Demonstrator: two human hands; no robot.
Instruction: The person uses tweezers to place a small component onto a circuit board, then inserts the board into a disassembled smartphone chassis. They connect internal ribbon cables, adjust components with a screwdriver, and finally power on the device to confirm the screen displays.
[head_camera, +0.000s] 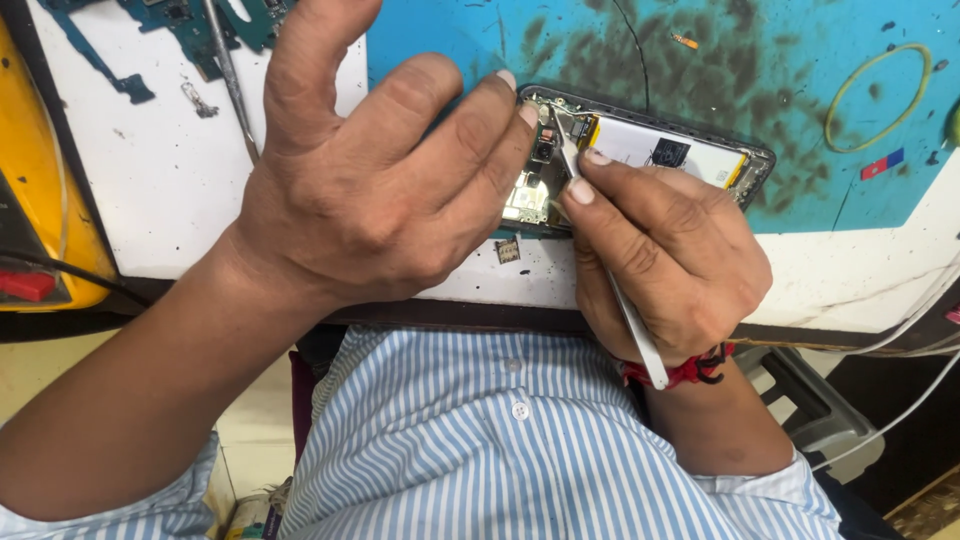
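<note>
the opened phone (700, 165) lies on the stained blue mat (800, 80), its back off, white battery (655, 150) and camera end bare. the left hand (380, 190) presses two fingertips (522, 100) on the phone's near corner, the thumb raised free, nothing gripped. the right hand (670, 260) has its fingers closed tight round a pair of metal tweezers (625, 300), the tips just beyond the thumbnail, down among the small parts beside the camera module (543, 150). whether the tips have hold of anything i cannot tell.

as i judge it, the risk is a slip: the tips sit right beside the battery's edge, and a push off line could nick it or scrape the little board under the left fingertips. a small loose square part (508, 250) lies on the white board (150, 170) just below the left knuckles, easy to brush off.

room is tight. the bench edge runs close under both wrists, so the phone has little margin toward the body. cables (920, 300) hang off to the right of the right hand; another tool (228, 75) and circuit boards (195, 25) lie beyond the left thumb. open mat lies past the phone.
</note>
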